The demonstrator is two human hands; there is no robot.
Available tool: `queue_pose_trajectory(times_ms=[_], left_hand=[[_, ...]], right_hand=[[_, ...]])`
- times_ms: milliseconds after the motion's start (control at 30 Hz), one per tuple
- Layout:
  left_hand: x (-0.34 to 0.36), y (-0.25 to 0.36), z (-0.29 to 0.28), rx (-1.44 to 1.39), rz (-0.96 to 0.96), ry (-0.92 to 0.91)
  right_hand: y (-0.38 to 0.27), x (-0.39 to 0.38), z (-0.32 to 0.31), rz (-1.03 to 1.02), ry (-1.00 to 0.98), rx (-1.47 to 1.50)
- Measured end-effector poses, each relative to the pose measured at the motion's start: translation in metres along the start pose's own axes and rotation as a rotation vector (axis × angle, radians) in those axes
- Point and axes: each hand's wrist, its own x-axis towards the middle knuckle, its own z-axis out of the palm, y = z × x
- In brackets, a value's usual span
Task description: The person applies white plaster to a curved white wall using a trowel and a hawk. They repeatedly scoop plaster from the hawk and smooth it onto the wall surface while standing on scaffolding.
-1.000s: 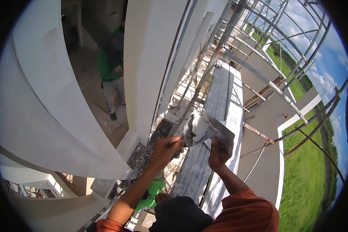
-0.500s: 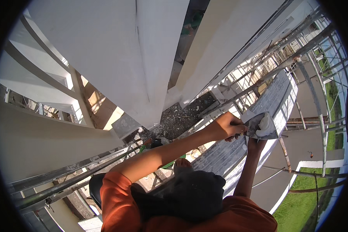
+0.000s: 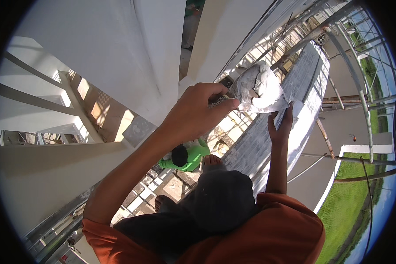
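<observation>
Trowel [image 3: 243,87] of White Paste [image 3: 268,89] Is Held Out Over Scaffold Planks [image 3: 307,72]

Orange sleeves [image 3: 295,216] are framed along the lower edge, and from them two bare forearms are extended. The left arm is bent at an elbow carried wide, its forearm slanted forward and inward. By the left hand [image 3: 200,108], turned back upward, the trowel is held at its handle end; the grip is closed, with the thumb laid along the near side and the forefinger bent over the far side. The right forearm is held almost straight ahead, and the right hand [image 3: 280,126] is raised at the trowel's far corner, thumb parted from upright fingers. A pale flat piece [image 3: 297,109] is seen just beside those fingers; whether it is held in the right grip cannot be told.

The blade is spread with paste, heaped thickest toward its right half, and is seen in front of the planks' left edge. Lower down, a bare foot [image 3: 212,161] is shown beside a co-worker in a bright green shirt [image 3: 199,157], seen from above. Farther off, the left is filled by a tall white wall [image 3: 101,61], the right by scaffold pipes [image 3: 348,64]. Beyond them, green grass [image 3: 350,191] is bordered by blue sky [image 3: 379,213].
</observation>
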Motion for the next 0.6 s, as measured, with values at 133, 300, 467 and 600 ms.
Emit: queue_pose_trajectory(times_ms=[133, 300, 467, 600], left_hand=[[-0.075, -0.017, -0.008, -0.28, -0.124, 0.07], [-0.167, -0.035, -0.016, -0.333, -0.069, 0.386], [-0.237, -0.066, -0.021, -0.181, -0.01, 0.757], [-0.261, -0.085, -0.033, -0.211, 0.062, 0.963]], right_hand=[[-0.034, -0.04, 0.081, 0.331, -0.089, 1.059], [-0.086, -0.083, 0.205, 0.223, -0.454, 1.094], [-0.112, -0.098, 0.262, 0.202, -0.863, 0.744], [-0.084, -0.123, 0.307, 0.348, -0.945, 0.694]])
